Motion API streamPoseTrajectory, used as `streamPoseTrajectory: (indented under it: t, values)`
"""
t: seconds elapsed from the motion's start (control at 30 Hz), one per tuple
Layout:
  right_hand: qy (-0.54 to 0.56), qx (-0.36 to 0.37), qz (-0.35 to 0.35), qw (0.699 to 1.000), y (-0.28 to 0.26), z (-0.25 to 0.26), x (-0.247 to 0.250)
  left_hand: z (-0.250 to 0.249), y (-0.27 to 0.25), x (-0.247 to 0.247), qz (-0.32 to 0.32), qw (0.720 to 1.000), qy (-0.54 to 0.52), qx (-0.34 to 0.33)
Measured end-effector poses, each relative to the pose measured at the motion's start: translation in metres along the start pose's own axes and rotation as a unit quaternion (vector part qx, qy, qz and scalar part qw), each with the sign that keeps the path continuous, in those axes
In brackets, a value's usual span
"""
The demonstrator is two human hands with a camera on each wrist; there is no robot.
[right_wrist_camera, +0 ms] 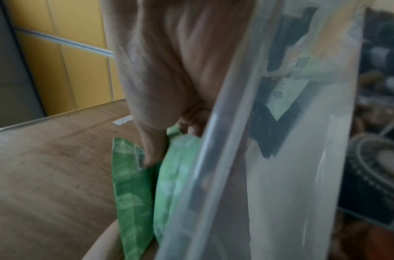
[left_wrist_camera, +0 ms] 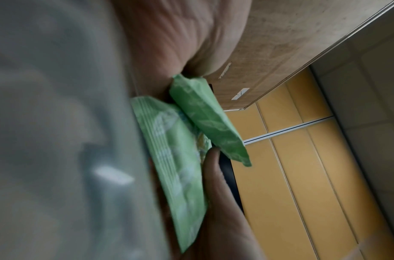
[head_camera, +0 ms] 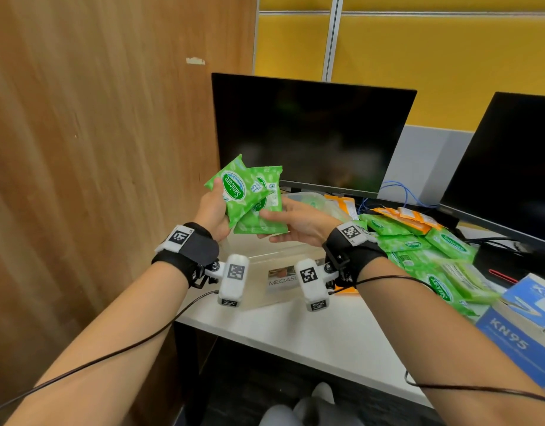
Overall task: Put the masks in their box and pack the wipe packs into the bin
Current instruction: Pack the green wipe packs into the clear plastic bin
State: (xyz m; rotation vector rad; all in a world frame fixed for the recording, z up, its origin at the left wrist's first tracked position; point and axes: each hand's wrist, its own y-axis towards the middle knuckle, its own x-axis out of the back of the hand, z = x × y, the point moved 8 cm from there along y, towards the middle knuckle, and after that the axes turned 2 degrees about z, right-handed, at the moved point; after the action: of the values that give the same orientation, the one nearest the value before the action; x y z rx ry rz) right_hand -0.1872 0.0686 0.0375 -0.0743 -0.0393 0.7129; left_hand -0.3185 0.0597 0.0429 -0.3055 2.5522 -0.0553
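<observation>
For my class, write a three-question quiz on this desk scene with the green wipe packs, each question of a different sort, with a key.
1. True or false: the left hand and the right hand each hold a green wipe pack above the clear bin.
2. Multiple choice: the pile of wipe packs on the desk lies
A) left of the bin
B) right of the bin
C) inside the bin
3. Fill in: the blue box at the right edge reads ____.

Key: 1 true; 2 B; 3 KN95
</observation>
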Motion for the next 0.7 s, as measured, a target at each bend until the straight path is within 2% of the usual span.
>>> streamPoseTrajectory:
  t: [0.07, 0.17, 0.23, 0.3, 0.4, 0.53, 0.6, 0.7]
  values:
    - [-0.025, -0.022, -0.048, 0.998, 0.004, -0.003, 0.004, 0.000, 0.000, -0.001, 0.001, 1.000, 0.004, -0.001]
    - [-0.043, -0.057, -0.088, 0.994, 0.010, -0.009, 0.007, 0.000, 0.002, 0.000, 0.000, 1.000, -0.008, -0.010]
    - [-0.035, -0.055, -0.105, 0.992, 0.014, -0.010, 0.011, -0.001, 0.003, 0.002, -0.006, 1.000, -0.014, -0.014]
    - [-0.023, -0.034, -0.080, 0.996, 0.016, -0.008, 0.007, 0.000, 0.004, 0.004, -0.013, 1.000, -0.016, -0.017]
    - [0.022, 0.015, 0.003, 1.000, 0.018, -0.002, -0.004, 0.000, 0.006, 0.007, -0.030, 0.999, -0.022, -0.022]
    - [0.056, 0.025, 0.053, 0.997, 0.019, -0.001, -0.012, -0.001, 0.010, 0.012, -0.044, 0.998, -0.020, -0.036]
    - [0.046, 0.020, 0.058, 0.997, 0.020, -0.002, -0.012, -0.001, 0.012, 0.014, -0.047, 0.998, -0.023, -0.036]
    - [0.021, 0.005, 0.015, 1.000, 0.020, -0.005, -0.007, 0.001, 0.014, 0.014, -0.042, 0.999, -0.013, -0.032]
